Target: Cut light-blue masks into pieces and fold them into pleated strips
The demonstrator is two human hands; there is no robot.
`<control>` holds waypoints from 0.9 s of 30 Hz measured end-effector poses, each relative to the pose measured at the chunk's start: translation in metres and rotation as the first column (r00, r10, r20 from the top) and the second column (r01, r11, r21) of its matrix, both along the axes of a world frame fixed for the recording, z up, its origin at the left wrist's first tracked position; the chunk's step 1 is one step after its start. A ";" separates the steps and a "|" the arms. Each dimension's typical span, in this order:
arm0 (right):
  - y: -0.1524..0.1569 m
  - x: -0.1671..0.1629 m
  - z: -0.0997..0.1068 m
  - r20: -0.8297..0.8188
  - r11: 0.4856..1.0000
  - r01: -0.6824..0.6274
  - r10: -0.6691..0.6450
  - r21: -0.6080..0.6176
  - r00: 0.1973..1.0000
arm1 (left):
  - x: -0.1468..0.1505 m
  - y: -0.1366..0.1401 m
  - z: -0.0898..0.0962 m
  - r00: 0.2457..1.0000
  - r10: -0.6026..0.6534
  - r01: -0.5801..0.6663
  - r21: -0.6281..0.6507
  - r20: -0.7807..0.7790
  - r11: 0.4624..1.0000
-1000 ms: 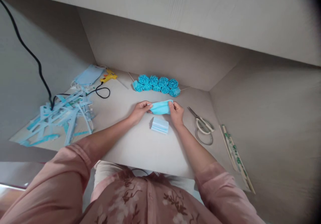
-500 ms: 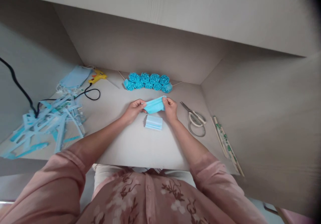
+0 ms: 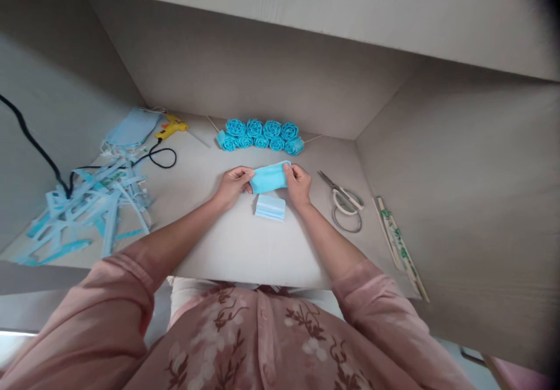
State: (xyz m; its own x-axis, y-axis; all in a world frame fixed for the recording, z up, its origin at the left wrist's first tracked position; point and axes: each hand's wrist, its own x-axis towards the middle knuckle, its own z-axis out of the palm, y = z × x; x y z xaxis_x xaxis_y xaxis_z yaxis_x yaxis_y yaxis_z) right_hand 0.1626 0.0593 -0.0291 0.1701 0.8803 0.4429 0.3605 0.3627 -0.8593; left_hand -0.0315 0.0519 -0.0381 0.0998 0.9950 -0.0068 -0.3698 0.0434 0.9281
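Pale grey tabletop [image 3: 258, 250], matching walls around it, and centre stage is a bright-blue rectangular piece of soft, fabric-like material [image 3: 270, 178], held out between 2 hands! Left hand [image 3: 235, 187] pinches its left end, right hand [image 3: 298, 185] has the right end, thumb on top. Just to the near side sits a pale-blue stack of folded-looking rectangles [image 3: 270, 207]: a dipping wrist could knock it askew. Pull too hard and the held piece might tear or its layers slip; whether they're joined is hard to tell from here. Off right, metal scissors with cream handles [image 3: 346, 199] aim their points far and left, a snag risk for a straying right hand. Far left, a yellow plastic glue gun [image 3: 172, 126]; a caught cord could drag it.
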 end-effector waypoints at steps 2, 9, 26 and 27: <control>0.000 0.000 0.000 0.020 1.000 -0.004 0.004 0.007 1.000 | 0.000 0.000 0.001 0.999 -0.009 0.009 0.007 0.043 1.000; -0.001 -0.002 -0.001 0.052 1.000 -0.019 0.019 -0.008 0.998 | 0.001 0.000 0.006 0.995 -0.080 0.077 0.050 0.063 0.996; -0.006 -0.011 0.002 0.091 0.980 -0.196 0.198 -0.027 0.976 | 0.004 -0.005 0.010 0.959 -0.123 0.121 -0.023 -0.253 0.992; -0.006 -0.012 0.002 0.078 0.980 -0.196 0.197 -0.028 0.977 | 0.004 -0.004 0.009 0.963 -0.110 0.109 -0.019 -0.248 0.994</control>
State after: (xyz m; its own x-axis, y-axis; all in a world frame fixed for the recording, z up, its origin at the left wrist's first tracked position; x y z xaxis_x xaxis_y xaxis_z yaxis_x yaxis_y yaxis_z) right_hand 0.1511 0.0535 -0.0268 -0.0423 0.9018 0.4302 0.3515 0.4165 -0.8384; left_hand -0.0279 0.0476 -0.0293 0.2028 0.9779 -0.0501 -0.1208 0.0757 0.9898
